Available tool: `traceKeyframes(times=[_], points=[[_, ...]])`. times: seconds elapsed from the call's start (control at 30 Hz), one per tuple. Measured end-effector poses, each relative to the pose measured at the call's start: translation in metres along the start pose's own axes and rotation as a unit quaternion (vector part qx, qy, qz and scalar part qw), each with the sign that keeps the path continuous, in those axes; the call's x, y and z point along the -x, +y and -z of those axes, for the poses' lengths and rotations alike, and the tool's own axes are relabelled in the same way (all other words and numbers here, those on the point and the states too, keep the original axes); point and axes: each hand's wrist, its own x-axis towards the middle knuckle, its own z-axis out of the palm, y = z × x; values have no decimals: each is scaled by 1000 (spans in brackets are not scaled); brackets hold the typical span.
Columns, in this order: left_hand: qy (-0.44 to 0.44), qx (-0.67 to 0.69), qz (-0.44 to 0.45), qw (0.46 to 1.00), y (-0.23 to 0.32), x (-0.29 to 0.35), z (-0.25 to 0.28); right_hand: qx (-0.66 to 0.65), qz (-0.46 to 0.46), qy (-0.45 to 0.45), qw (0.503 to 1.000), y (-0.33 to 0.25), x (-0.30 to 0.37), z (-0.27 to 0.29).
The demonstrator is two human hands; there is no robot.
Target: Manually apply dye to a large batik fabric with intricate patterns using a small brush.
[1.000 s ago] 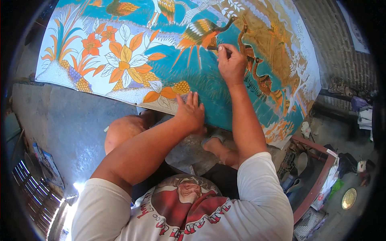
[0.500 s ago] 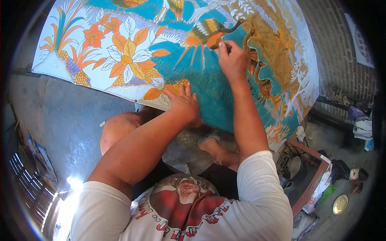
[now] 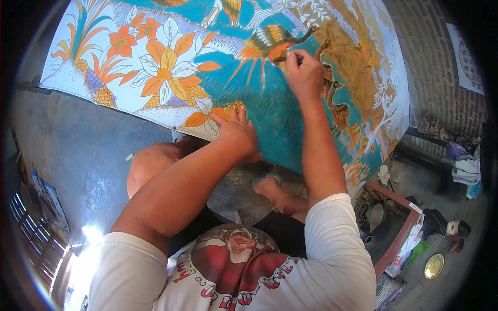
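Observation:
A large painted panel (image 3: 275, 127) spreads before me, turquoise with orange flowers, white outlined leaves and long-necked birds. My right hand (image 3: 305, 75) is closed around a short, dark, pen-like tool (image 3: 280, 59); its exact kind is unclear. The tool's tip meets the lower body of an orange-and-brown bird (image 3: 267, 44) in the panel's upper middle. Flat on the panel's near edge rests my left hand (image 3: 238, 132), fingers stretched out over an orange-and-yellow painted flower, holding nothing.
A reddish-brown frame (image 3: 402, 243) with papers stands low at the right. A round gold-coloured plate (image 3: 434, 266) and dark shoes lie on the floor. Folded cloths (image 3: 467, 170) sit by the brick wall at far right. My knee (image 3: 150, 168) is beneath the panel's near edge.
My right hand has shifted slightly, and more of the dark tool now shows at the bird's body. The left hand stays in place on the panel. The view has tilted a little.

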Motion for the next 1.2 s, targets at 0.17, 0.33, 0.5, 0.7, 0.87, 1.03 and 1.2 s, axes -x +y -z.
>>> traceKeyframes(times=[0.17, 0.33, 0.5, 0.7, 0.87, 1.03, 1.2], points=[[-11, 2, -2, 1000, -1, 3, 4, -113, -27, 53, 992, -8, -4, -3], [-22, 8, 5, 1000, -2, 2, 8, -27, -7, 31, 999, -10, -8, 10], [-23, -1, 3, 1000, 3, 4, 10, 56, 43, 6, 998, 2, -12, -4], [-37, 9, 5, 999, -2, -1, 9, -101, -55, 50, 992, -4, -18, 8], [-38, 15, 3, 999, 1, 2, 14, 43, 23, 8, 999, 6, -18, 0], [-40, 8, 3, 999, 3, 1, 12, -33, -17, 26, 999, 10, -22, -4], [-32, 2, 13, 999, 0, -3, 11, -49, -13, 45, 998, 0, -24, 14]])
